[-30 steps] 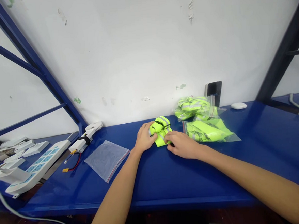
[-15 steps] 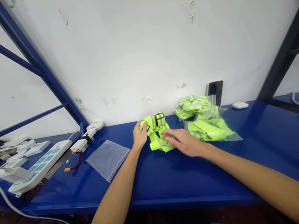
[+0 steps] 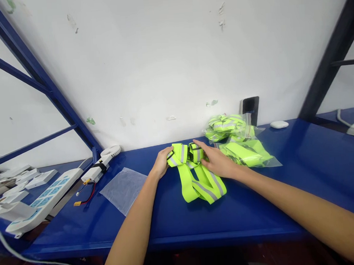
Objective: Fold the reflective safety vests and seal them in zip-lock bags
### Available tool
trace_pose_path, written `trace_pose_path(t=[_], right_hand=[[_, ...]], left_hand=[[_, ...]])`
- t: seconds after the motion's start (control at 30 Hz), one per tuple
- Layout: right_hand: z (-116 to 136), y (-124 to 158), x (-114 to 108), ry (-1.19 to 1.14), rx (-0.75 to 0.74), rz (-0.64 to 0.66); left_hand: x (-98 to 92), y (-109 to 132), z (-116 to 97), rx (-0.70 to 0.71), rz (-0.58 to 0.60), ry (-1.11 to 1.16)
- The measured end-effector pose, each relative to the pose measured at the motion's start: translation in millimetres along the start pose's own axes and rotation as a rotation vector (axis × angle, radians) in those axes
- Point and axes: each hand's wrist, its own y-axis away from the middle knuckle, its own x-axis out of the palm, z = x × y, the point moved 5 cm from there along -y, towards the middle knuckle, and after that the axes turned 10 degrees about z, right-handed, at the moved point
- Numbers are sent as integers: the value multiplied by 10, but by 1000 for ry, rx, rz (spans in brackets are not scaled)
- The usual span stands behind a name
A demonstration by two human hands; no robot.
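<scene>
A neon yellow-green reflective strap (image 3: 209, 188) with grey stripes and black buckles lies bunched on the blue table, its loose loops hanging towards me. My left hand (image 3: 162, 162) grips the bundle's left end, fingers closed round a folded part. On the other side, my right hand (image 3: 217, 160) has its fingers wrapped on the right end near a black buckle. A clear zip bag (image 3: 124, 189) lies flat, partly behind my left forearm. To the right of my right hand sit two clear bags (image 3: 247, 154) (image 3: 228, 127) packed with similar straps.
At the left are a white power strip (image 3: 48, 198), several white adapters (image 3: 17, 186), a small white fan (image 3: 110, 152) and a wired battery pack (image 3: 93, 173). A dark-faced device (image 3: 250, 108) leans on the wall. A white oval object (image 3: 278, 124) lies at the back right.
My right hand has moved up from above the strap to its right end and closed on it. The strap's lower loops now spread out longer towards me.
</scene>
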Motion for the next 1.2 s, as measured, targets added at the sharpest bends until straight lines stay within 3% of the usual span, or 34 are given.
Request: trace_pose_path(t=[0.3,0.43,0.5,0.6,0.7,0.77,0.83,0.9,1.03,1.2], right_hand=[[187,25,-27,-144,-180,-20],[215,38,5,88,-268,11],[233,43,-10,235,-302,-18],[268,47,-39,331,-321,-42],[326,66,-86,320,-324,-123],[370,83,-95,236,-344,-148],[403,89,-82,109,-359,-123],[414,82,-76,-7,-332,-107],[336,34,-68,-192,-131,-144],[207,-18,112,-702,81,-16]], left_hand=[[25,79,-21,-97,-107,197],[9,90,-2,-177,-93,239],[15,103,-6,-222,-30,224],[87,159,-45,-285,154,180],[214,260,-99,-337,317,199],[304,311,-121,-352,362,236],[362,314,-130,-319,332,263],[361,267,-132,-232,232,269],[228,136,-114,-63,-28,239],[136,70,-145,104,-175,207]])
